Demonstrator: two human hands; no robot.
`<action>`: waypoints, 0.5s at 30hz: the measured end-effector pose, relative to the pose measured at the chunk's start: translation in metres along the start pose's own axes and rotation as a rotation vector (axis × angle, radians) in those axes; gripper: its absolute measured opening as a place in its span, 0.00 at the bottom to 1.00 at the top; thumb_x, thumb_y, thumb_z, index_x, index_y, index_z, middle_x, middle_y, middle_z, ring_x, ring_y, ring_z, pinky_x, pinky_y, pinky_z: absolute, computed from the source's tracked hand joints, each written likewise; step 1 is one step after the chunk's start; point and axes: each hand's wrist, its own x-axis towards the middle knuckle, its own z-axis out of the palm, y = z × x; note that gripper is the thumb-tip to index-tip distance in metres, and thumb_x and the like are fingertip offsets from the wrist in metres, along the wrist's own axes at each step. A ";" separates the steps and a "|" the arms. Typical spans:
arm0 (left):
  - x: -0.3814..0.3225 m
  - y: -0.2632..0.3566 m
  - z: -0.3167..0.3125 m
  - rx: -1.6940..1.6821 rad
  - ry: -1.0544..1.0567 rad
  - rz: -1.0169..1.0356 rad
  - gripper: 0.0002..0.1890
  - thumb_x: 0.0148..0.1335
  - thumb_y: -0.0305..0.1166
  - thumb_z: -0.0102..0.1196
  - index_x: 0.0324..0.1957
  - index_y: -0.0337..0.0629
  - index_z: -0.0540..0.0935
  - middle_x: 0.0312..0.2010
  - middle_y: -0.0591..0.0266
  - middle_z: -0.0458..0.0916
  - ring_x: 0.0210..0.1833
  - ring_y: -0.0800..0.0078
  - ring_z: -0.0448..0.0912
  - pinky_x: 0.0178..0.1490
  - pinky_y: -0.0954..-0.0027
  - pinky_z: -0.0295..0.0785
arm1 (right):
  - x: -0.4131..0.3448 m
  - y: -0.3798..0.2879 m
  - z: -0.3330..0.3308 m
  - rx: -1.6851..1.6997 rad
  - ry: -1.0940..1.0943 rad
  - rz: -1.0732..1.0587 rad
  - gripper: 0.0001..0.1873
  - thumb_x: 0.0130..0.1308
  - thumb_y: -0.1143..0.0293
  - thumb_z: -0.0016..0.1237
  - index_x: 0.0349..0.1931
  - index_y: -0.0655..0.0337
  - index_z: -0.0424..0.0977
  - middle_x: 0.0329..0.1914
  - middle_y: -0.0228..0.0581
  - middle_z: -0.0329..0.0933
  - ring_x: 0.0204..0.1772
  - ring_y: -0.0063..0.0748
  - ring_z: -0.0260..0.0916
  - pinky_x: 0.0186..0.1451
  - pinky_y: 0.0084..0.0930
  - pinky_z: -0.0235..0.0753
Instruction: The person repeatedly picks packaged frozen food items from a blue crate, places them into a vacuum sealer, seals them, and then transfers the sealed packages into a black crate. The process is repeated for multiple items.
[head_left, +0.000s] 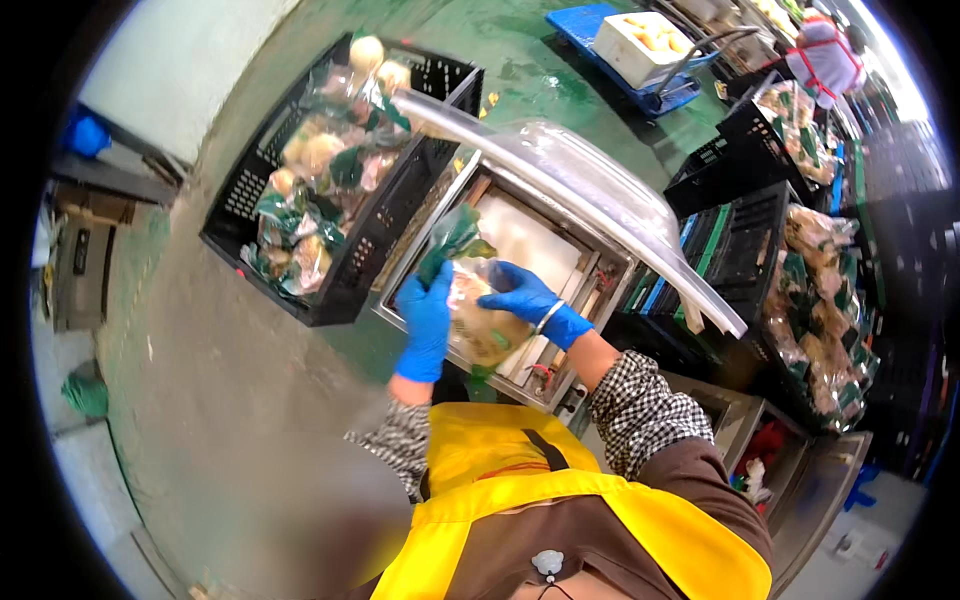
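Note:
A clear plastic bag with pale produce in it (480, 330) is held between my two blue-gloved hands, tilted over the open chamber. My left hand (424, 322) grips its left side, near the bag's dark green upper part (454, 232). The fingers and thumb of my right hand (529, 296) pinch the bag from the right. Beneath the bag is a metal chamber vacuum sealer (615, 270), partly hidden by bag and hands. Inside it lies a white plate (525, 232). Its clear domed lid (592, 172) stands raised behind the chamber.
A black plastic crate (349, 281) at left holds several bagged vegetables (322, 157). On the right, another black crate (776, 262) carries more bags (817, 315). Behind, a blue trolley (577, 22) bears a white foam box (630, 56). A person (825, 60) stands at far right.

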 end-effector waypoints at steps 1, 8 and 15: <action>0.000 -0.038 0.008 -0.155 0.047 -0.111 0.09 0.58 0.32 0.55 0.36 0.35 0.79 0.28 0.72 0.76 0.27 0.84 0.69 0.31 0.78 0.66 | 0.004 0.025 -0.020 -0.002 0.030 0.067 0.34 0.45 0.65 0.64 0.52 0.69 0.64 0.47 0.41 0.72 0.50 0.28 0.67 0.55 0.25 0.65; 0.002 -0.216 0.010 -0.001 0.160 -0.393 0.13 0.57 0.38 0.56 0.29 0.38 0.74 0.24 0.70 0.71 0.27 0.83 0.66 0.32 0.76 0.64 | 0.049 0.126 -0.100 -0.462 0.106 0.257 0.29 0.45 0.67 0.64 0.47 0.69 0.70 0.39 0.36 0.75 0.42 0.25 0.69 0.49 0.22 0.69; -0.014 -0.240 -0.012 -0.063 0.381 -0.490 0.15 0.59 0.40 0.53 0.29 0.37 0.71 0.24 0.66 0.70 0.26 0.79 0.66 0.30 0.75 0.65 | 0.100 0.112 -0.106 -0.186 0.186 0.373 0.18 0.59 0.61 0.51 0.46 0.63 0.73 0.40 0.36 0.75 0.43 0.25 0.71 0.47 0.22 0.71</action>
